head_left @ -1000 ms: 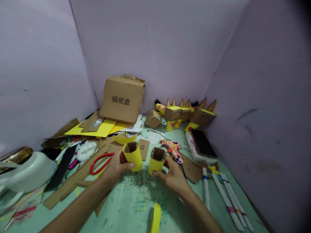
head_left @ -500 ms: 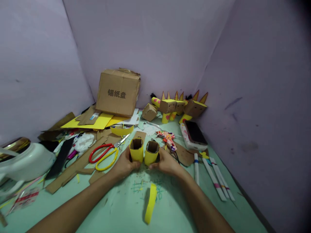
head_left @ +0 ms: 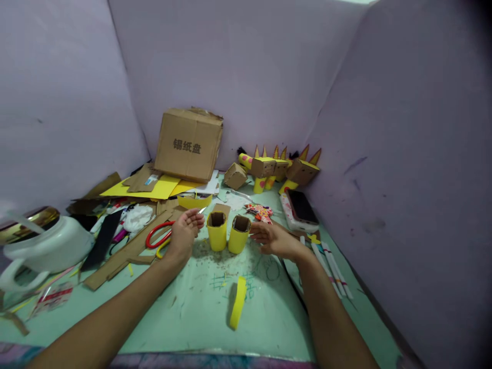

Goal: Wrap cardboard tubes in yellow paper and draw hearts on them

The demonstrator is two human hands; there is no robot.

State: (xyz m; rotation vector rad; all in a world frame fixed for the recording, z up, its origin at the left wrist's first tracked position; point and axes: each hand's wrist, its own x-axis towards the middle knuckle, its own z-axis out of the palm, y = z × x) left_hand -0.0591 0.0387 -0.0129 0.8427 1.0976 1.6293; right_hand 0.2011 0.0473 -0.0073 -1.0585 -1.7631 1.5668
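Observation:
Two yellow-covered cardboard tubes stand upright side by side in mid-table, the left tube [head_left: 217, 237] close to the right tube [head_left: 238, 240]. My left hand [head_left: 185, 233] is open just left of the pair, fingers curved and palm toward them, above the red-and-yellow-handled scissors [head_left: 157, 237], which it partly hides. To the right, my right hand [head_left: 279, 240] is open, its fingertips close by the right tube; whether they touch it I cannot tell. A curled yellow strip [head_left: 238, 303] lies on the table in front of the tubes.
Cardboard scraps [head_left: 126, 246] and a white cup [head_left: 49, 251] lie at left. Behind are a cardboard box [head_left: 189, 146] and several yellow-and-cardboard animal figures [head_left: 265, 166]. A phone [head_left: 303, 207] and several white markers [head_left: 338, 269] are on the right. A patterned glue gun [head_left: 261, 211] lies behind my right hand.
Both hands have let go of the two tubes and moved apart, left hand to the left, right hand to the right. The tubes stay standing. The view has shifted slightly.

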